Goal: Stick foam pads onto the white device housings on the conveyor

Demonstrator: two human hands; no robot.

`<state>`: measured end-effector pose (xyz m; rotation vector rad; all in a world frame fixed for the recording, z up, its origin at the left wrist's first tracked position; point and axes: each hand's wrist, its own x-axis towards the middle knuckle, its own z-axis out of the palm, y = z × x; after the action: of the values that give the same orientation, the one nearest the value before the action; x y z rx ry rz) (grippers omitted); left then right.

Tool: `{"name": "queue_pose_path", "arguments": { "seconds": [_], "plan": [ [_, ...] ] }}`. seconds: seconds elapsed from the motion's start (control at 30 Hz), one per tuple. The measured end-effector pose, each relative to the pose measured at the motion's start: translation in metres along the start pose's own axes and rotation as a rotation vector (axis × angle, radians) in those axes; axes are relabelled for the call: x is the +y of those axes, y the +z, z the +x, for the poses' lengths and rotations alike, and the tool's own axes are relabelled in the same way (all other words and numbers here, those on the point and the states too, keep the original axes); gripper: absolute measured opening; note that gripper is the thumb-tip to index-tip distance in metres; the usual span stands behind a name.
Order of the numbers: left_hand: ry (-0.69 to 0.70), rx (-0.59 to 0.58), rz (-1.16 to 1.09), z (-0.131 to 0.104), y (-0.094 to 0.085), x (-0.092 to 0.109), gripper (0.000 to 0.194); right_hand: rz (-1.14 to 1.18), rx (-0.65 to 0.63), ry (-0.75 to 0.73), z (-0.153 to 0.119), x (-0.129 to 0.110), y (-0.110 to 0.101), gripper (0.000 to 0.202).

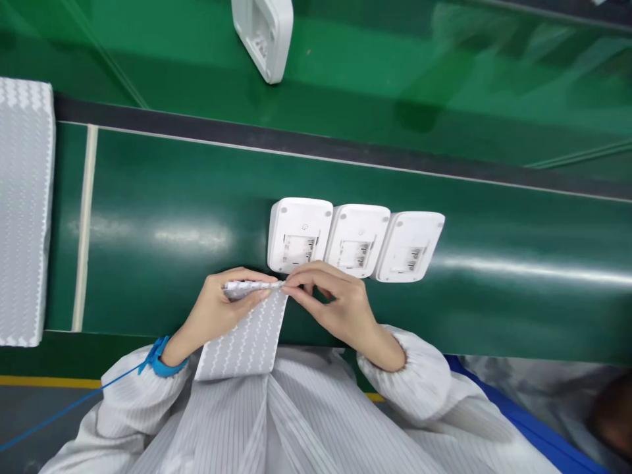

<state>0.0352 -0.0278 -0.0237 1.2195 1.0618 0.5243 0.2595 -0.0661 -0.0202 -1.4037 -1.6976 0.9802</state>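
My left hand (222,306) grips a grey sheet with rows of white wavy marks (243,343), thumb and fingers pinching its rolled or folded top edge. The rest of the sheet hangs down toward my lap. At the sheet's top right corner, my right hand (330,299) closes thumb and fingertips in a pinch; whether a small piece lies between them cannot be made out. Just beyond my hands lie three white plastic devices, a left one (302,227), a middle one (360,237) and a right one (411,245), side by side with battery compartments facing up.
A thick, similarly patterned grey-white stack or sheet (22,210) lies at the far left of the green bench (162,191). Another white device (269,39) sits on the green surface beyond the dark rail (207,131). A blue wrist strap's cord (74,411) runs off to the left.
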Motion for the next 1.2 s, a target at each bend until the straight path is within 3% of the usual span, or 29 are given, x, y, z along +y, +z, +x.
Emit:
{"name": "queue_pose_path", "arguments": {
  "seconds": [0.13, 0.23, 0.6, 0.83, 1.0, 1.2],
  "plan": [
    [-0.049, 0.003, 0.049, -0.005, 0.002, -0.003, 0.016, 0.028, 0.127, 0.093, 0.001, 0.002, 0.003, 0.004],
    [-0.039, 0.039, 0.112, -0.009, 0.001, -0.006, 0.019, -0.037, 0.149, 0.146, 0.006, 0.003, 0.006, 0.004],
    [-0.128, 0.111, 0.147, -0.013, 0.002, -0.008, 0.023, -0.337, 0.112, 0.003, 0.005, 0.001, 0.019, 0.011],
    [-0.098, 0.137, 0.105, -0.010, 0.003, -0.005, 0.020, -0.622, 0.055, -0.084, 0.010, -0.006, 0.019, 0.016],
    [-0.101, 0.127, 0.094, -0.008, 0.003, 0.000, 0.019, -0.268, 0.147, -0.003, 0.009, 0.005, 0.005, 0.011],
    [-0.045, 0.095, 0.077, -0.004, 0.009, 0.001, 0.016, 0.029, 0.023, 0.094, -0.006, 0.011, -0.010, 0.003]
  ]
}}
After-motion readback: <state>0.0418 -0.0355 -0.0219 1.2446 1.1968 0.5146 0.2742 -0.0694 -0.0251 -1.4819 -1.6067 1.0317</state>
